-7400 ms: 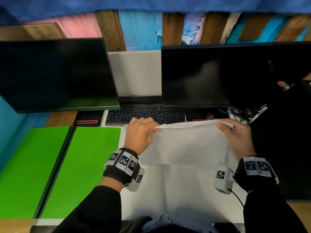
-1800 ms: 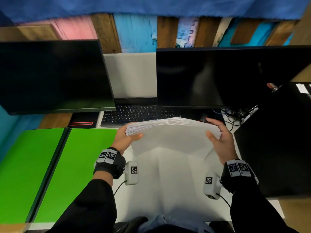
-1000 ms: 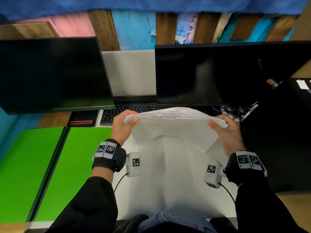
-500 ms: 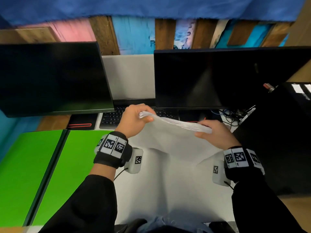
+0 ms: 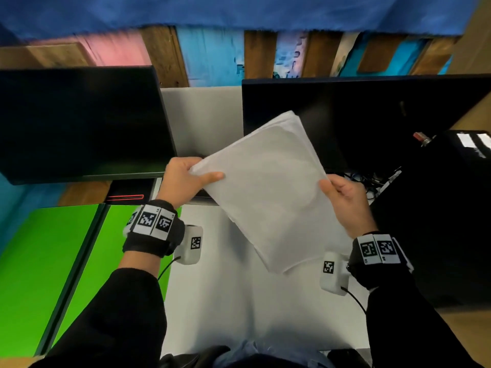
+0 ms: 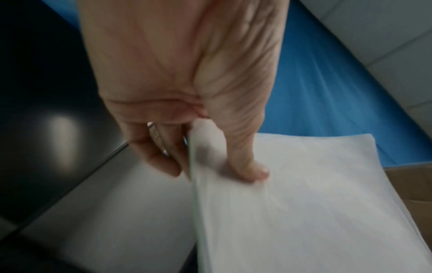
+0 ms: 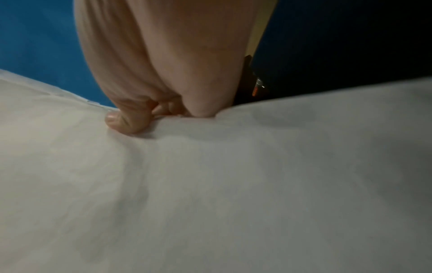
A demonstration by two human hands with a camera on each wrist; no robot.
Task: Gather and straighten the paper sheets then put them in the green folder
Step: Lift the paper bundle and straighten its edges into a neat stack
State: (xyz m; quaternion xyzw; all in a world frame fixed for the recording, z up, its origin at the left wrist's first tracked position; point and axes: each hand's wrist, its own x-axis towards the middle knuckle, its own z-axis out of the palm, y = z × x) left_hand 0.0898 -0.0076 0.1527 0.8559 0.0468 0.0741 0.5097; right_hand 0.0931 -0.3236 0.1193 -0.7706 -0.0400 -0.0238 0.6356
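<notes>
Head view: paper sheets [image 5: 268, 192] held as one stack above the white counter [image 5: 239, 301], tilted on the diagonal, far corner up before the right monitor [image 5: 372, 123]. Left hand [image 5: 183, 181] pinching the stack's left corner, thumb on top; right hand [image 5: 348, 203] clasping the right edge. Green folder [image 5: 79, 261] lying open on the counter to the left, well apart from the stack.

Left wrist view: thumb [image 6: 247, 166] pressed on the top sheet, fingers [image 6: 161, 157] curled beneath the edge, a firm grip; edges looking mostly flush, though blurred.

Right wrist view: thumb [image 7: 126, 122] down on the paper, remaining fingers hidden under it, grip closed on the stack.

Judged step: straightening nearly over, transfer due. Next move: swinging the stack left, squaring it to the folder's right leaf, laying it flat without fanning the sheets
</notes>
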